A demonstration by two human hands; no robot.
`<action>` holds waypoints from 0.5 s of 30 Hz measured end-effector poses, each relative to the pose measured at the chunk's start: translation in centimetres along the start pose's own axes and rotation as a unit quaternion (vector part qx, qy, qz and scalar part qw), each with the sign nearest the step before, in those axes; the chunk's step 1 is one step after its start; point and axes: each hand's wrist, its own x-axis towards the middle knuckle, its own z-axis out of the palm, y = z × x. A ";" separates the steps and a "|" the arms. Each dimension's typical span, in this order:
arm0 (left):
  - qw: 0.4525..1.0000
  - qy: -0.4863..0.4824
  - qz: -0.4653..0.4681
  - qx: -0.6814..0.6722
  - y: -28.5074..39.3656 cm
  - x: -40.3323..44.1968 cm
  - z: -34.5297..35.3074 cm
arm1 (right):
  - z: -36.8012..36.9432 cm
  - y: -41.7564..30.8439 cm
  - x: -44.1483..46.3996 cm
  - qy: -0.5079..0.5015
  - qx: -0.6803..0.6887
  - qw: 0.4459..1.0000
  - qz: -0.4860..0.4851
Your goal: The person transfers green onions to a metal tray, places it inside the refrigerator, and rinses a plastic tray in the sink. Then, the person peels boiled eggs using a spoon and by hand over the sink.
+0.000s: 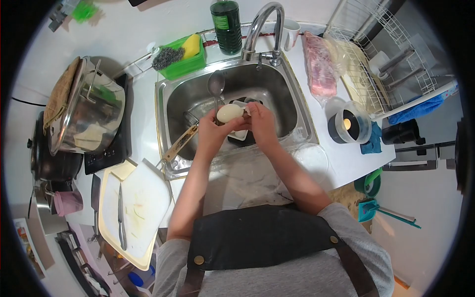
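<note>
Over the sink [295, 79], a smooth white egg [230, 113] is held between my two hands. My left hand [213, 132] is closed around its left and lower side. At its right end the fingers of my right hand [262, 123] are bent in a pinch, by a small whitish bit that may be shell. Below the hands a dark bowl [236, 141] shows partly, with something white inside; my fingers hide the rest. A metal ladle [216, 83] leans in the sink behind the left hand, and a tool with a wooden handle [179, 144] rests across the sink's left edge.
A faucet [269, 15] arches over the sink's back. Left are a large steel pot [94, 109] and a cutting board [143, 198] with a knife [121, 218]. Right are packed meat [319, 64], a plastic tub [363, 119] and a wire rack [366, 39]. A green sponge tray [185, 62] stands behind.
</note>
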 end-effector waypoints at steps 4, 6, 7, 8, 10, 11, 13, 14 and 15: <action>0.999 0.000 -0.018 -0.035 0.2 0.1 -0.1 | -0.4 1.4 0.8 -0.036 0.088 0.995 -0.006; 0.999 -0.002 -0.038 -0.033 0.5 0.2 -0.3 | -0.6 1.5 0.9 -0.042 0.100 0.994 -0.003; 0.998 -0.002 -0.049 -0.032 0.5 0.2 -0.4 | -0.8 1.2 0.9 -0.046 0.094 0.994 0.001; 0.999 -0.002 -0.047 -0.022 0.4 0.3 -0.6 | -1.0 1.1 1.0 -0.050 0.089 0.995 0.004; 0.999 -0.003 -0.046 -0.002 -0.1 0.4 -1.0 | -1.4 1.6 2.2 -0.047 -0.191 0.980 -0.039; 0.999 -0.004 -0.043 0.008 -0.2 0.3 -1.2 | -1.8 2.2 3.0 -0.045 -0.327 0.942 -0.060; 0.999 -0.005 -0.037 0.030 -0.2 0.3 -1.5 | -3.1 6.4 5.1 -0.009 -0.517 0.839 -0.167; 0.998 0.000 -0.043 0.041 -0.1 0.2 -1.7 | -3.4 8.1 6.1 0.008 -0.600 0.769 -0.219; 0.997 0.006 -0.050 0.052 0.0 0.1 -1.8 | -3.3 8.4 6.9 -0.042 -0.662 0.726 -0.182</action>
